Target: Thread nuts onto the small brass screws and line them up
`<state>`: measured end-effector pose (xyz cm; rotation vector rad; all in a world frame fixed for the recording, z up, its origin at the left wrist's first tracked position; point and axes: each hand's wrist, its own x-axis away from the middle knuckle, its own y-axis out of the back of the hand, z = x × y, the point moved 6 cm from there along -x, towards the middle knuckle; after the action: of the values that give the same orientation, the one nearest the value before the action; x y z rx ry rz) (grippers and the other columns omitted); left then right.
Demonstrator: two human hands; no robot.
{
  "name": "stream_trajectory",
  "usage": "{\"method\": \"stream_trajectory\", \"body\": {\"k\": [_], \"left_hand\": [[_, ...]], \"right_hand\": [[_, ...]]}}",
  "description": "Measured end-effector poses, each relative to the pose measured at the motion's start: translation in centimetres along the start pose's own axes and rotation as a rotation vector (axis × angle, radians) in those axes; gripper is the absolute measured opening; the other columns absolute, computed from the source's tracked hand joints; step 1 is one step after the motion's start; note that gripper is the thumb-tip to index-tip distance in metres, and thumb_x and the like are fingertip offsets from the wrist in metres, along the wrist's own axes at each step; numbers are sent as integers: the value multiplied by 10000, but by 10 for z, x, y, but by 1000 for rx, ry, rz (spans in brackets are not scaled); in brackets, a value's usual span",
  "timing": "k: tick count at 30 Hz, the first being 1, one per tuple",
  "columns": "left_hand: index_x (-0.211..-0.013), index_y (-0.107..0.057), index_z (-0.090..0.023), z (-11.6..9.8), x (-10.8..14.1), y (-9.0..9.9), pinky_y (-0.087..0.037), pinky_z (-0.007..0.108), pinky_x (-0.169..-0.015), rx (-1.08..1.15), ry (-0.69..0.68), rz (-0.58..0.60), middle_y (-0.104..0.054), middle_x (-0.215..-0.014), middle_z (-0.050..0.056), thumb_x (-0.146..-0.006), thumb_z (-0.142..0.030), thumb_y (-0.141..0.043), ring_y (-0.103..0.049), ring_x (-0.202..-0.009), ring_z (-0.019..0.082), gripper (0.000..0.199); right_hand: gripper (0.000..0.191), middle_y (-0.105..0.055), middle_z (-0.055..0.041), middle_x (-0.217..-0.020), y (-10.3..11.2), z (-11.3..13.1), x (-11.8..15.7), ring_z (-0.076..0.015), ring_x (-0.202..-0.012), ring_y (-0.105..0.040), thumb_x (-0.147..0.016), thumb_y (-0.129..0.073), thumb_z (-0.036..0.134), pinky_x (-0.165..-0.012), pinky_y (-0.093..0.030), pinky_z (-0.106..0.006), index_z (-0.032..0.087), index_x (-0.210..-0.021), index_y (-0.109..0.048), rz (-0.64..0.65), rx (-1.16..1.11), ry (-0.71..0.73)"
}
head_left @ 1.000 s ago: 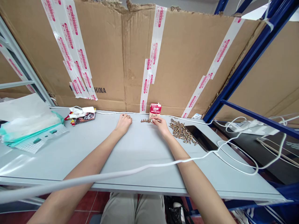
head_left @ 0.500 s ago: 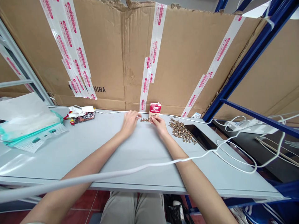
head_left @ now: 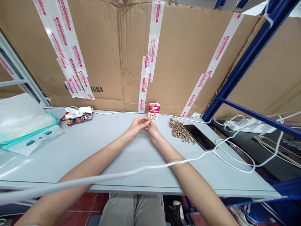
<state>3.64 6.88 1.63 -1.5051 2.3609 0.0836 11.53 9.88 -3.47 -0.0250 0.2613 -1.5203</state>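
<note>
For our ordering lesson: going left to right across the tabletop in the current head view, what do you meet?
Teal-edged plastic packaging, crumpled wrappers, left hand, right hand, pile of small metal pieces, dark phone.

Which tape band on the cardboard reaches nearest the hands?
The middle band, ending just left of the red carton, behind the left hand. The left band ends above the snack wrapper; the right band ends behind the metal pieces.

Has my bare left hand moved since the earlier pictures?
Yes, rightward: the left hand was mainly left of the middle white, red-printed tape strip on the brown cardboard panel; now it is below that strip in view.
</note>
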Motion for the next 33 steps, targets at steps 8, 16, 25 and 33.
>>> {"method": "stream_trajectory", "body": {"k": [8,16,25,33], "left_hand": [[-853,-654,-153,14,-5,23,-405,232,-664,-30,49,-93,-673,-821,56,-671,-386,-696,-545,-683,117,299],[-858,-667,-156,24,-4,39,-382,254,-711,-32,107,-240,-681,-905,86,-619,-401,-730,-572,-833,173,348],[-953,-692,-180,29,-5,49,-365,262,-702,-13,89,-272,-676,-951,68,-630,-373,-723,-556,-850,182,378],[-866,-703,-177,37,-3,51,-392,295,-782,-17,100,-313,-680,-935,70,-607,-372,-737,-569,-892,207,325]], "right_hand": [[304,-627,-5,-692,55,24,-14,-95,-541,-530,-558,-694,381,-527,-401,-230,158,-747,-610,-240,12,41],[249,-640,-14,-705,40,48,-10,-126,-646,-557,-544,-717,334,-611,-423,-252,168,-700,-616,-140,56,209],[227,-667,-24,-695,18,44,-3,-158,-699,-616,-545,-732,324,-683,-475,-287,165,-691,-660,22,50,153],[253,-663,-41,-739,21,38,-5,-155,-650,-598,-538,-717,360,-491,-445,-235,170,-686,-640,-42,207,138]]}}
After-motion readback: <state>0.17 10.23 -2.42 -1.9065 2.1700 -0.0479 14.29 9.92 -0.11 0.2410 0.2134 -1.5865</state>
